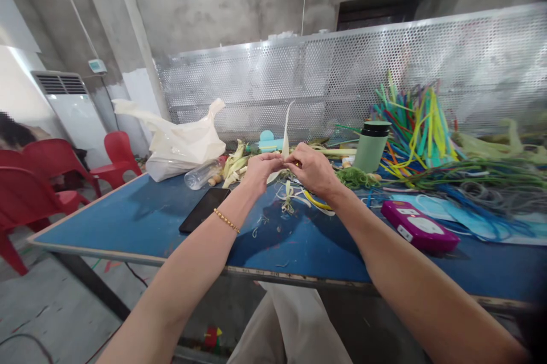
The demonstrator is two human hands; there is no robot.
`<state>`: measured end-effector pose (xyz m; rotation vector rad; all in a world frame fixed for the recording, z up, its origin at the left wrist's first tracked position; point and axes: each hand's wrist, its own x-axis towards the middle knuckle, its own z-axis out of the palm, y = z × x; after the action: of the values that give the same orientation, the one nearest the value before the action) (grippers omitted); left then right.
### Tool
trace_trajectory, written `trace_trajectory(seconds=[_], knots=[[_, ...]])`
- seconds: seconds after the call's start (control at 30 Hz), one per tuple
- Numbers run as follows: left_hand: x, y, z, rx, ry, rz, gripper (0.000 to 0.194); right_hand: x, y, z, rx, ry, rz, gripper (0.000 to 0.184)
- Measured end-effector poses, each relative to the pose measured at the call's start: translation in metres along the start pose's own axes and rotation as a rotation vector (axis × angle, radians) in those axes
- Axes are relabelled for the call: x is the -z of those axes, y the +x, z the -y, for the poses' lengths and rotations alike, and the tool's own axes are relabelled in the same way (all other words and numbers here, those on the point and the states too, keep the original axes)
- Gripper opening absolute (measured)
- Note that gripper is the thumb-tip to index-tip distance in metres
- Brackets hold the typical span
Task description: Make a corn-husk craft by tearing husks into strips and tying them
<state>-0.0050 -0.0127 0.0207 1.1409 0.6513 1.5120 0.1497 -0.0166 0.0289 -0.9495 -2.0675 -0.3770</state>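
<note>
My left hand [262, 171] and my right hand [311, 169] meet over the middle of the blue table [158, 210]. Between their pinched fingertips stands a pale, pointed strip [286, 130], which looks like corn husk. Its tip rises above the fingers and bends slightly to the right. The fingers hide its lower end. Below the hands lies a small knotted bunch of pale strips [288, 202], with thin scraps around it. Several husk pieces [235, 164] lie just left of my left hand.
A white plastic bag [183, 139], a clear bottle [200, 175] and a black phone [205, 210] are on the left. To the right are a green jar [372, 147], a magenta box [419, 226], coloured strips [427, 125] and tangled cords [478, 187]. Red chairs [55, 164] stand beyond the left edge.
</note>
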Motion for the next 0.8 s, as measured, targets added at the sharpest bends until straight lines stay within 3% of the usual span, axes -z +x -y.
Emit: trace_trajectory(seconds=[0.6, 0.8], knots=[[-0.0039, -0.0040, -0.0021, -0.089, 0.205, 0.019, 0.004, -0.0004, 0.0062, 0.0010, -0.234, 0.119, -0.026, 0.007], [-0.0037, -0.0075, -0.0078, -0.103, 0.268, 0.079, 0.015, 0.0036, 0.0073, 0.0016, -0.295, 0.175, -0.011, 0.008]])
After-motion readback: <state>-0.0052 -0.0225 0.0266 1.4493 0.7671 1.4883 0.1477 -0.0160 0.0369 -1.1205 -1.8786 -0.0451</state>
